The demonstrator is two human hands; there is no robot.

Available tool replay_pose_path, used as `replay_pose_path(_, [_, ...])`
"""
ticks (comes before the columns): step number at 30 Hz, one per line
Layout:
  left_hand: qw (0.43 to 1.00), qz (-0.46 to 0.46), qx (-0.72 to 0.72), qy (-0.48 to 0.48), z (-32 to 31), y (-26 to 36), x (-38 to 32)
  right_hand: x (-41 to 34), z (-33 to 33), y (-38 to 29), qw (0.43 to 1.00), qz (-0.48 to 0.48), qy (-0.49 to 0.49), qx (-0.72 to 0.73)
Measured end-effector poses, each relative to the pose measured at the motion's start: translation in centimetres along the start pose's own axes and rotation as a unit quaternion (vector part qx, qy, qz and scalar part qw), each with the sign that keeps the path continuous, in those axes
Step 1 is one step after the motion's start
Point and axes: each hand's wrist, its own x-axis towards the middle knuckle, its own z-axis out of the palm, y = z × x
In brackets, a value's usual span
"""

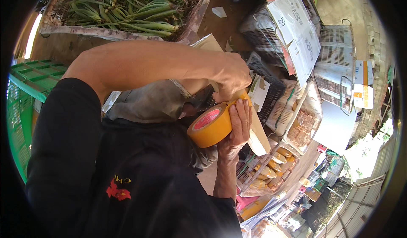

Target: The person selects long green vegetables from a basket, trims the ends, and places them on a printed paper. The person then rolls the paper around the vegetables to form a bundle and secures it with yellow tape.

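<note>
My left hand reaches across from the left, fingers curled around a folded cardboard wrap. Against the wrap's near side, my right hand grips a roll of yellow packing tape with a red printed core label. A strip of tape runs off the roll onto the cardboard beneath my right fingers. My right thumb is hidden behind the roll. What the wrap encloses cannot be seen.
A bin of long green aloe-like plants stands at upper left, above a green plastic crate. Grey crates and flattened cardboard are to the right. Several taped bundles lie in a lower crate.
</note>
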Motion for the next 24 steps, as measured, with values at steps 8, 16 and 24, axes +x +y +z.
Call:
replay_pose_path(8, [0.964,0.025,0.227,0.135,2.4,1.3,-2.0,0.1,0.3,1.0,1.0,-0.007,0.006,-0.001])
replay_pose_path(16, [0.935,0.042,0.255,0.242,4.8,1.3,-1.9,1.5,0.1,0.7,0.999,0.006,0.039,0.031])
replay_pose_path(24, [0.997,-0.012,0.047,0.053,0.5,2.0,-3.2,4.1,-4.4,-0.8,0.974,0.119,0.005,0.195])
